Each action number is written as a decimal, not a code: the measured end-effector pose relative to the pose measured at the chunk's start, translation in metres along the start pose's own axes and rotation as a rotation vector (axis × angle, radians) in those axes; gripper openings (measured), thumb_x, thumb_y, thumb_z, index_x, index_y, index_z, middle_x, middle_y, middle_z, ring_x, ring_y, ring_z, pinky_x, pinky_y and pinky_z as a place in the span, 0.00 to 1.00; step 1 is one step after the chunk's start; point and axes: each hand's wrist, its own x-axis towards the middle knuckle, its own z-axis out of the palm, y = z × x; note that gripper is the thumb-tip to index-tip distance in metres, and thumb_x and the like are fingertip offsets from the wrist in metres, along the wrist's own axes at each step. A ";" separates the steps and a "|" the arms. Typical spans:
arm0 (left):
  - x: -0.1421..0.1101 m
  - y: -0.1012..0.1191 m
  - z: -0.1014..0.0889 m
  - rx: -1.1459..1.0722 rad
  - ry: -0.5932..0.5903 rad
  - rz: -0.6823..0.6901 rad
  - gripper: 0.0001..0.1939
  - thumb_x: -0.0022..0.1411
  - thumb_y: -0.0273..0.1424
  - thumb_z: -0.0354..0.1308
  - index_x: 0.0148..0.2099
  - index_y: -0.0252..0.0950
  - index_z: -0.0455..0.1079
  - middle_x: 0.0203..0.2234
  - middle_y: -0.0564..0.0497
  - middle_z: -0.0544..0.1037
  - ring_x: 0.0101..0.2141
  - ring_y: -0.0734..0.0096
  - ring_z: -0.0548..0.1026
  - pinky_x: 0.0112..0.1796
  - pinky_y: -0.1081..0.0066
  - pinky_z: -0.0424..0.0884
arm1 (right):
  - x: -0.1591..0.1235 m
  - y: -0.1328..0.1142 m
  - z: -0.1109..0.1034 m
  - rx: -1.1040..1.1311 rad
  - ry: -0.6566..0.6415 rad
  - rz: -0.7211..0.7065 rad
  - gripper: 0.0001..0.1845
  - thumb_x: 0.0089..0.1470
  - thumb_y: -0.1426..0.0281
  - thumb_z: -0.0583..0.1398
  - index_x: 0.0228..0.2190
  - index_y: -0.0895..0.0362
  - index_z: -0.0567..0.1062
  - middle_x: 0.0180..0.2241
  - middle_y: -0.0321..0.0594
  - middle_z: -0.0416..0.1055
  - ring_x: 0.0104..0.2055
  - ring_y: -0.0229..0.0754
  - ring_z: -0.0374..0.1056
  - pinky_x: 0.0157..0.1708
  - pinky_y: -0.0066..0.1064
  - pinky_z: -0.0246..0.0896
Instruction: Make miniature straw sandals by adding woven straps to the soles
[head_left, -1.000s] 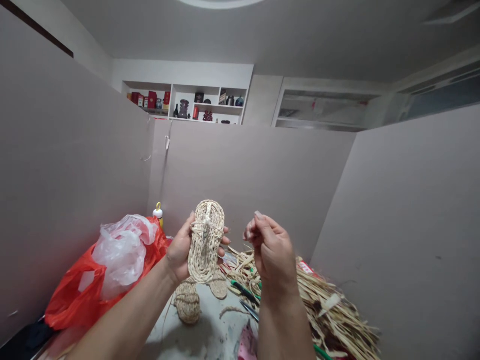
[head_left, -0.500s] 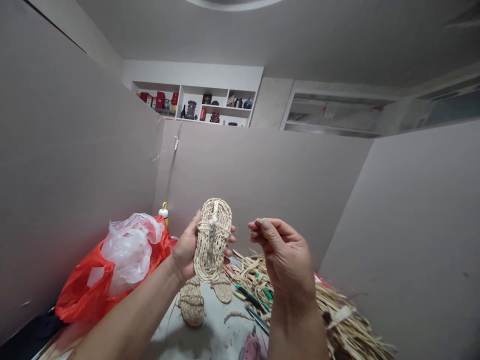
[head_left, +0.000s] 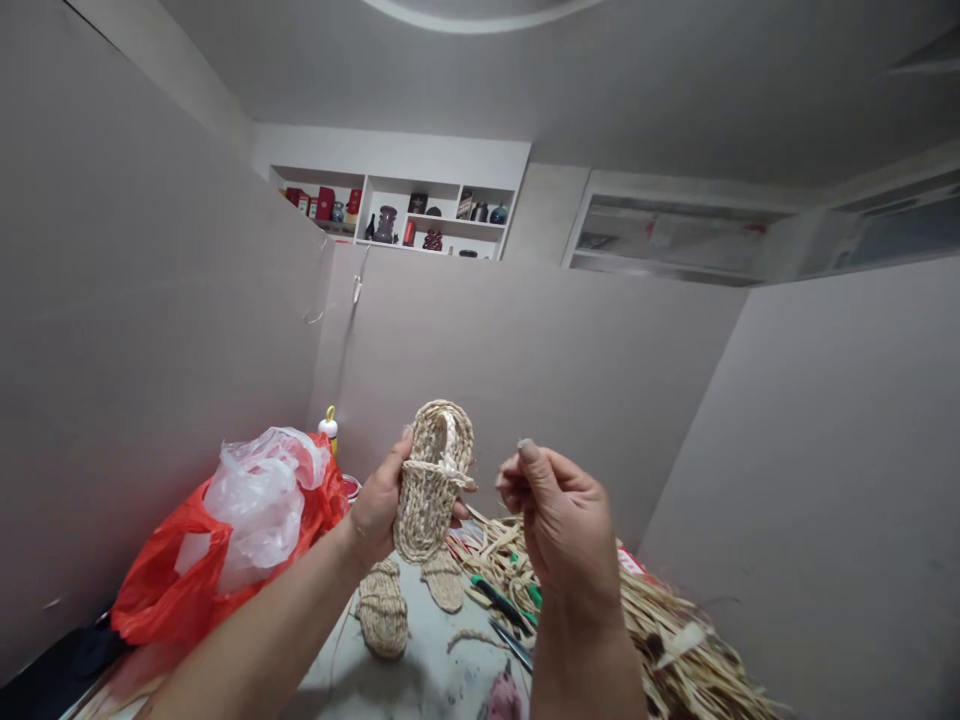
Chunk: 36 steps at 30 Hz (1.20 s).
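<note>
My left hand (head_left: 381,500) grips a woven straw sandal (head_left: 426,515) by its left edge, with fingertips showing at its right side. The sandal is held up and tilted; a cross strap and a pale lengthwise strap stand out from the sole. To its right, apart from it, my right hand (head_left: 562,510) is closed in a pinch; what its fingers hold, if anything, is too small to make out. Below lie a second woven straw sandal (head_left: 383,610) and a flat woven sole (head_left: 444,582), on the pale tabletop (head_left: 427,670).
Loose straw strips (head_left: 675,640) heap up on the right. Green-handled pliers (head_left: 495,598), a metal blade-like tool (head_left: 511,640), a short braid (head_left: 476,635) and a pink object (head_left: 504,695) lie nearer. Red and white plastic bags (head_left: 262,500) stand left. Grey panels (head_left: 525,340) enclose the table.
The sandal has turned in my left hand, so its straps now stand out from the sole. It has shifted slightly right. My right hand stays pinched, with slight movement.
</note>
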 end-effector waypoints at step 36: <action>-0.002 0.001 0.004 0.037 0.153 0.002 0.35 0.65 0.49 0.38 0.45 0.21 0.72 0.19 0.40 0.77 0.18 0.66 0.74 0.20 0.72 0.67 | -0.011 -0.019 -0.002 -0.349 -0.020 -0.116 0.13 0.51 0.61 0.63 0.22 0.56 0.75 0.20 0.33 0.68 0.21 0.34 0.57 0.21 0.26 0.52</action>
